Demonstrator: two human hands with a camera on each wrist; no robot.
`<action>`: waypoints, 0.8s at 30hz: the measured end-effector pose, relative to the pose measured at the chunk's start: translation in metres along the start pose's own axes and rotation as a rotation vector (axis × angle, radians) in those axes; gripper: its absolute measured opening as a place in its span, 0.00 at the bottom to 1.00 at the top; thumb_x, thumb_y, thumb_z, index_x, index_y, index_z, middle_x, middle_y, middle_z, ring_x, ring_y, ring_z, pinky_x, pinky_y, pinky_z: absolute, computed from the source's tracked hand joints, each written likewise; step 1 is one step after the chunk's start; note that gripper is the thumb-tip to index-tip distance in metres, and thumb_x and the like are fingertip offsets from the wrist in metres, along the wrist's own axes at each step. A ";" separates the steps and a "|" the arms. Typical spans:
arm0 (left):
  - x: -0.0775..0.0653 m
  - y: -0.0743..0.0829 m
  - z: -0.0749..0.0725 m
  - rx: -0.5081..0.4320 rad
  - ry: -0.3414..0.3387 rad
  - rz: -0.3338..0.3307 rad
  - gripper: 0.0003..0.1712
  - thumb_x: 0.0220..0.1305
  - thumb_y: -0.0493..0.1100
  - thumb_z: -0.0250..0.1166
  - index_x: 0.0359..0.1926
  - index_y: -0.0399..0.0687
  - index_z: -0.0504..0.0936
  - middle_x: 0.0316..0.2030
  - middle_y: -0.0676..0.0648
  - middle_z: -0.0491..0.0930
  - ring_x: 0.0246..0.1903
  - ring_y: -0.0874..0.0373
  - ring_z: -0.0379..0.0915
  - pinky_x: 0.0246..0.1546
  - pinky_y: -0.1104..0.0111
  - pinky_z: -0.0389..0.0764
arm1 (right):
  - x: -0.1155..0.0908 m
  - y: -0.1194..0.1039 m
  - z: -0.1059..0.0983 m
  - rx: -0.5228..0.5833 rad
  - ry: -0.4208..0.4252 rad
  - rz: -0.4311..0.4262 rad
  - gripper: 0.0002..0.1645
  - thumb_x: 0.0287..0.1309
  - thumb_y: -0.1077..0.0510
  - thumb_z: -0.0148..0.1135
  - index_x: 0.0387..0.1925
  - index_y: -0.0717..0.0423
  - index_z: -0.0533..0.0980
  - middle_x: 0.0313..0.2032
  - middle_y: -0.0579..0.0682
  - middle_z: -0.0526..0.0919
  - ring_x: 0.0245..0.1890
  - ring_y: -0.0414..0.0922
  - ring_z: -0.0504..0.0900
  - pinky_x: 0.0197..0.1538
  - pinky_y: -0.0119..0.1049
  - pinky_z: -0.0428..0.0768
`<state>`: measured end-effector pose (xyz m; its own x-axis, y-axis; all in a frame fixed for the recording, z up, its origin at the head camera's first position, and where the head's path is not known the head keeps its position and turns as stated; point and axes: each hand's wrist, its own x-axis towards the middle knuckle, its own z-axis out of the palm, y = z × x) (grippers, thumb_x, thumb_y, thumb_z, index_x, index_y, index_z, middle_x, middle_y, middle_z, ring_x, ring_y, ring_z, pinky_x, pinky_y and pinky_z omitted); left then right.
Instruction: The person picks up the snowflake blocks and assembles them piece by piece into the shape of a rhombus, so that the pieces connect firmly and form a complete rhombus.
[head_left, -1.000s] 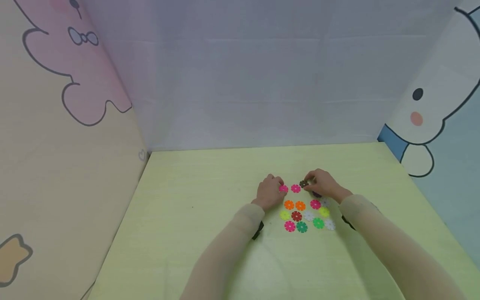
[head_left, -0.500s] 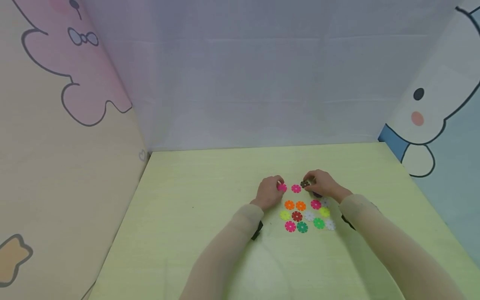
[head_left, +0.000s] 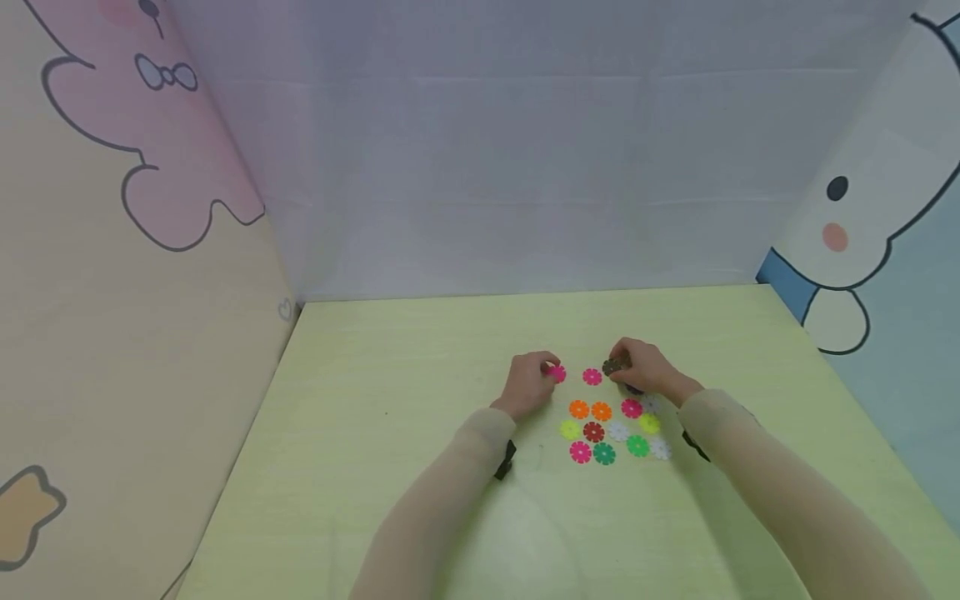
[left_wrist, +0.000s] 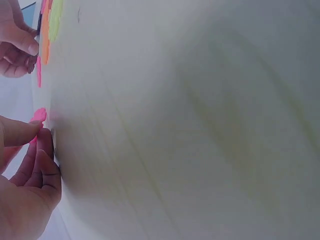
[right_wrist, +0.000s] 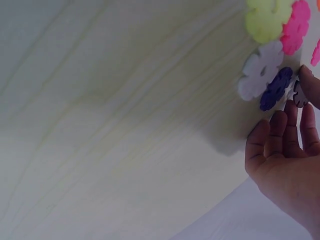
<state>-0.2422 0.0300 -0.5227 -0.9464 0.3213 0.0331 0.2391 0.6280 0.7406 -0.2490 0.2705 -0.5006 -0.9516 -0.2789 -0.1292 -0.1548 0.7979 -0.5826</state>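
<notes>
Between thumb and fingertips, my left hand [head_left: 527, 383] pinches a pink notched plastic snowflake disc [head_left: 558, 374]; the left wrist view shows that pink disc [left_wrist: 41, 114] raised on edge. My right hand [head_left: 648, 368] holds a dark brown snowflake disc [head_left: 611, 367], seen in the right wrist view as a thin brown disc [right_wrist: 299, 94] under the thumb. A dark purple disc [right_wrist: 277, 89] lies below the right fingers, partly covered by the hand in the head view. Another pink disc [head_left: 592, 377] sits flat on the table between the two hands.
Nearer me lies a loose group of discs: two orange ones [head_left: 590, 411], a dark red one [head_left: 593, 432], and several yellow, green, pink and white ones. The pale table [head_left: 420, 358] meets a white cloth backdrop behind, with printed panels at both sides.
My left hand has drawn left with the pink disc, away from the other pink disc. The right hand has stayed almost in place, its brown disc shifting slightly right.
</notes>
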 end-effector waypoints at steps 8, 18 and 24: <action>-0.002 -0.015 -0.011 -0.115 0.077 -0.049 0.11 0.60 0.34 0.63 0.43 0.47 0.84 0.32 0.51 0.80 0.31 0.59 0.73 0.35 0.68 0.76 | -0.003 0.000 0.002 0.027 0.029 -0.003 0.16 0.57 0.64 0.65 0.43 0.63 0.69 0.35 0.56 0.77 0.36 0.53 0.74 0.45 0.50 0.73; -0.011 -0.031 -0.026 -0.327 0.154 -0.144 0.11 0.56 0.35 0.68 0.41 0.48 0.86 0.29 0.54 0.83 0.28 0.62 0.79 0.33 0.69 0.77 | -0.008 0.001 0.005 0.020 0.112 -0.029 0.08 0.61 0.66 0.58 0.42 0.62 0.70 0.35 0.57 0.80 0.34 0.52 0.76 0.43 0.49 0.75; -0.019 -0.038 -0.036 -0.435 0.160 -0.193 0.10 0.57 0.36 0.68 0.42 0.46 0.86 0.30 0.50 0.83 0.28 0.58 0.81 0.31 0.68 0.78 | -0.014 -0.004 0.006 0.043 0.137 -0.024 0.10 0.61 0.66 0.58 0.44 0.63 0.71 0.35 0.57 0.79 0.34 0.52 0.76 0.42 0.50 0.75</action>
<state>-0.2408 -0.0259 -0.5270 -0.9940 0.0943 -0.0549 -0.0241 0.3007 0.9534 -0.2338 0.2675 -0.5009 -0.9756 -0.2197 -0.0059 -0.1691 0.7673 -0.6187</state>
